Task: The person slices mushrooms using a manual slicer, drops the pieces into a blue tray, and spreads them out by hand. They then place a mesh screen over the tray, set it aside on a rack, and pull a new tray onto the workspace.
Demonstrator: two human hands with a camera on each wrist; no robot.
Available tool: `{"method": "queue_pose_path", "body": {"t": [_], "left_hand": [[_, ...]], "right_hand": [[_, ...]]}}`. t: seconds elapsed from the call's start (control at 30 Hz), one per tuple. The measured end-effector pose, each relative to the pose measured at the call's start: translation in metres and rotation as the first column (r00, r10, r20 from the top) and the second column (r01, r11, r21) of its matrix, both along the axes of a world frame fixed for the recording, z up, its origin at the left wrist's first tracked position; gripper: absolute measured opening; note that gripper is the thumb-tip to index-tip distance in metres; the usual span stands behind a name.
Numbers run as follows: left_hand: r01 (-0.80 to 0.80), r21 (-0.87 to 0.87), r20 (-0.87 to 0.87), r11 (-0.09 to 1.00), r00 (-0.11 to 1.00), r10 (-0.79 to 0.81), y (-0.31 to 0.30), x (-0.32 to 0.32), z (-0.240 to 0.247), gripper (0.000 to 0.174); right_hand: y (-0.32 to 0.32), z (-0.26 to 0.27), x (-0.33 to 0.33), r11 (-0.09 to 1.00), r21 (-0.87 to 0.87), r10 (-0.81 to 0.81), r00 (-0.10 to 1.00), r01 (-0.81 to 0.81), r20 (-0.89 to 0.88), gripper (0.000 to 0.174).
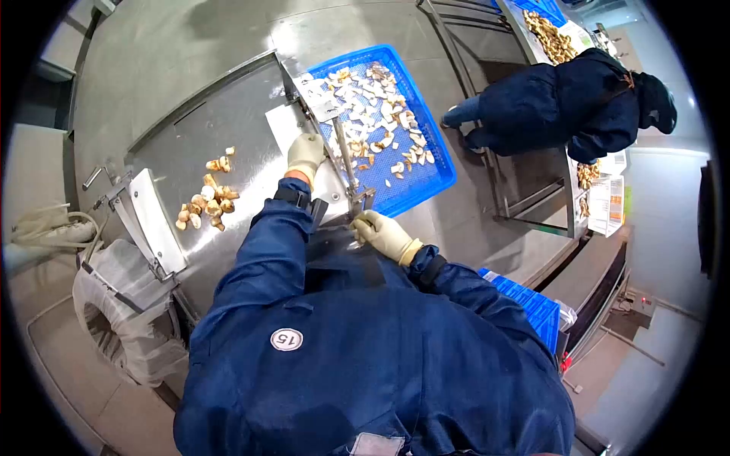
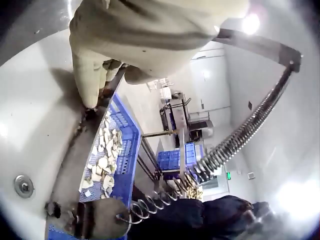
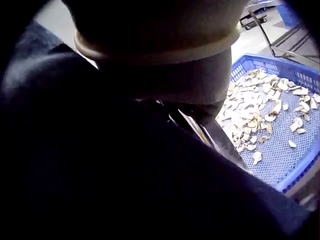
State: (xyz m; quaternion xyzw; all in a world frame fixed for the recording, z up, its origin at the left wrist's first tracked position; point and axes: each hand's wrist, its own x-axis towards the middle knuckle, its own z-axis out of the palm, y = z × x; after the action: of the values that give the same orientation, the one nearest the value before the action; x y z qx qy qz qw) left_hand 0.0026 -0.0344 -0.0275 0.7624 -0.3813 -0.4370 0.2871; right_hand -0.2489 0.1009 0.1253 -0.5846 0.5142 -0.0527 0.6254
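Observation:
My gloved left hand (image 1: pixel 306 156) is low over the white board beside a spring-loaded cutter (image 1: pixel 346 148). In the left wrist view its fingers (image 2: pixel 89 82) point down at the metal edge, where something dark brown shows beneath them; I cannot tell whether they hold it. The coil spring (image 2: pixel 235 142) stretches across that view. My gloved right hand (image 1: pixel 384 235) grips the cutter's handle at its near end; sleeve and glove cuff mostly hide this in the right wrist view. Beyond the cutter, sliced mushrooms (image 1: pixel 372 99) lie scattered in a blue mesh basket (image 1: pixel 445 163).
Whole mushrooms (image 1: pixel 209 199) are heaped on the steel table (image 1: pixel 251 99) to the left. A second white board with a cutter arm (image 1: pixel 156 220) is at the table's left edge. Another person (image 1: pixel 547 106) works at a table across the aisle. Blue crates (image 1: pixel 525 304) stand at right.

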Motion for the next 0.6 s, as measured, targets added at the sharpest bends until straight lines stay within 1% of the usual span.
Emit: {"method": "queue_pose_path", "body": {"t": [0.03, 0.07, 0.1, 0.13, 0.17, 0.2, 0.3, 0.33, 0.37, 0.4, 0.43, 0.47, 0.5, 0.53, 0.57, 0.6], "left_hand": [[0.0, -0.002, -0.037, 1.0, 0.999, 0.0, 0.0, -0.002, 0.016, 0.038], [-0.062, 0.002, -0.18, 0.998, 0.982, 0.061, 0.004, -0.005, 0.031, 0.033], [-0.142, 0.026, -0.306, 0.989, 0.941, 0.143, 0.005, -0.006, 0.037, 0.03], [-0.217, 0.059, -0.426, 0.974, 0.877, 0.221, 0.003, -0.006, 0.042, 0.027], [-0.285, 0.106, -0.535, 0.953, 0.791, 0.296, 0.005, -0.008, 0.046, 0.023], [-0.339, 0.103, -0.614, 0.935, 0.718, 0.328, 0.012, -0.014, 0.079, 0.015], [-0.376, -0.107, -0.701, 0.921, 0.685, 0.198, 0.027, -0.013, 0.069, 0.015], [-0.24, -0.219, -0.464, 0.946, 0.878, 0.116, 0.035, -0.005, 0.07, 0.017], [-0.141, -0.249, -0.36, 0.958, 0.932, 0.043, 0.051, 0.006, 0.071, 0.02], [-0.043, -0.273, -0.249, 0.961, 0.968, -0.027, 0.07, 0.016, 0.096, 0.025], [0.012, -0.294, -0.261, 0.956, 0.961, -0.092, 0.091, 0.031, 0.113, 0.029], [0.047, -0.22, -0.153, 0.974, 0.985, -0.082, 0.112, 0.052, 0.124, 0.03], [0.106, -0.137, -0.068, 0.985, 0.991, -0.116, 0.129, 0.062, 0.129, 0.031], [0.049, -0.21, 0.044, 0.977, 0.998, -0.041, 0.156, 0.08, 0.124, 0.028], [-0.109, -0.238, 0.07, 0.965, 0.989, 0.129, 0.179, 0.1, 0.089, 0.028], [-0.121, -0.249, 0.227, 0.961, 0.957, 0.179, 0.198, 0.122, 0.095, 0.022]], "right_hand": [[0.001, -0.001, 0.0, 1.0, 0.001, -0.003, 1.0, 0.003, 0.004, 0.029], [0.002, -0.001, 0.001, 1.0, 0.002, -0.019, 0.999, 0.019, 0.046, 0.029], [0.002, 0.001, 0.002, 1.0, 0.013, -0.027, 0.999, 0.027, 0.047, 0.029], [0.0, 0.003, 0.003, 0.999, 0.022, -0.035, 0.998, 0.034, 0.048, 0.028], [0.001, 0.004, 0.003, 0.998, 0.036, -0.043, 0.998, 0.042, 0.047, 0.028], [0.004, -0.012, -0.001, 0.996, 0.059, -0.071, 0.992, 0.065, 0.109, 0.027], [0.003, 0.008, 0.004, 0.998, 0.022, -0.058, 0.997, 0.057, 0.046, 0.028], [0.001, 0.01, 0.006, 1.0, -0.016, -0.018, 0.999, 0.019, 0.046, 0.03], [0.001, 0.015, 0.007, 0.995, -0.084, 0.046, 0.996, -0.052, -0.073, 0.032], [0.003, 0.008, 0.007, 0.999, -0.021, -0.032, 0.999, 0.033, 0.028, 0.033], [0.001, 0.012, 0.009, 1.0, -0.02, 0.013, 0.999, -0.014, -0.036, 0.031], [0.005, 0.002, 0.01, 0.996, -0.009, -0.083, 0.996, 0.084, 0.046, 0.025], [0.007, -0.012, 0.003, 0.993, 0.028, -0.116, 0.972, 0.113, 0.205, 0.022], [0.006, -0.011, 0.006, 0.997, 0.015, -0.078, 0.981, 0.077, 0.178, 0.022], [0.005, -0.005, 0.006, 0.998, -0.003, -0.062, 0.988, 0.063, 0.142, 0.022], [0.005, -0.007, 0.004, 0.998, -0.003, -0.063, 0.989, 0.064, 0.135, 0.022]]}}
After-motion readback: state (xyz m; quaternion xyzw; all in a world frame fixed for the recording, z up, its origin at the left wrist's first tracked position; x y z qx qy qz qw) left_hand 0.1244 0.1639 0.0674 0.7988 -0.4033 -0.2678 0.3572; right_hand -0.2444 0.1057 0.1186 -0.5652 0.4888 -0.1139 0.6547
